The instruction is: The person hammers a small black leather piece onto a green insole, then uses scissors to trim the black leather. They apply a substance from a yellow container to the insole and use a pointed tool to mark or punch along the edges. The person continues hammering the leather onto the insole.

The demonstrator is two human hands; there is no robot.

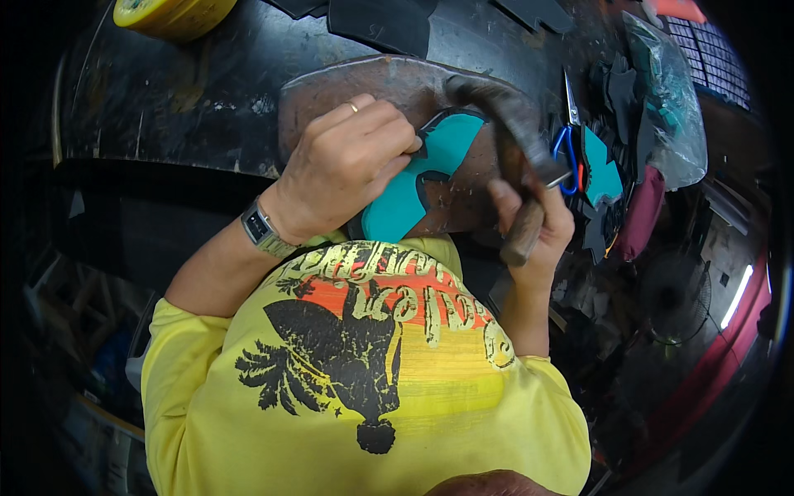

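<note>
A curved teal piece with black edging (397,208), like a cut shoe part, lies on a worn brown board (463,207). My left hand (351,161) is closed at the upper left edge of this piece, thumb and fingers pinched on it. My right hand (542,219) grips the wooden handle of a hammer (514,149). The dark hammer head is above the board's far side, beyond the teal piece, and looks smeared by motion. A thin metal tip juts out beside my right hand; what it belongs to is unclear.
Blue-handled scissors (567,153) lie right of the board, beside more teal pieces (601,169) and dark scraps. Farther right is a clear plastic bag (674,107). A yellow round container (174,15) stands far left; black sheets (380,25) lie at the back.
</note>
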